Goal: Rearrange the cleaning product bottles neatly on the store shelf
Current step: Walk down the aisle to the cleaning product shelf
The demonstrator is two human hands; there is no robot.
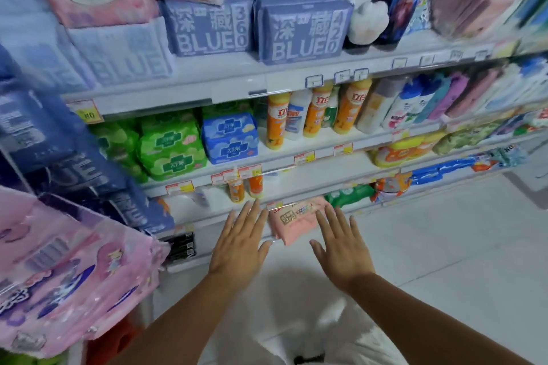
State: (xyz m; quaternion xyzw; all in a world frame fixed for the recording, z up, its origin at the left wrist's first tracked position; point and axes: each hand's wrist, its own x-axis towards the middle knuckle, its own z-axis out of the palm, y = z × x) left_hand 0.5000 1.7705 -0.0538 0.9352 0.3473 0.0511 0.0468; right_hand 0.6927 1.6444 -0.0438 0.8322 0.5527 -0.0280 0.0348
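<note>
Both hands are spread flat with fingers splayed, palms down, holding nothing: the left hand [238, 249] and the right hand [341, 249] hover side by side in front of the low shelves, bare forearms reaching in from the bottom of the view. Between and just beyond their fingertips lies a pink wipes pack [298, 221] at the edge of a lower shelf, touched by neither hand as far as can be told. To the near left, pink sanitary pad packs [68, 272] bulge out of the shelving. Just above the left hand's fingertips stand two small orange bottles [246, 187] behind price tags. One shelf higher, green pad packs [170, 145] sit beside a blue pad pack [229, 138]. Right of these is the task's row: orange detergent bottles [277, 123] standing upright, alternating with white bottles [298, 115], then shampoo bottles [412, 107] blurring away rightward. On the top shelf, periwinkle packs marked BLUE [302, 34] are stacked.
</note>
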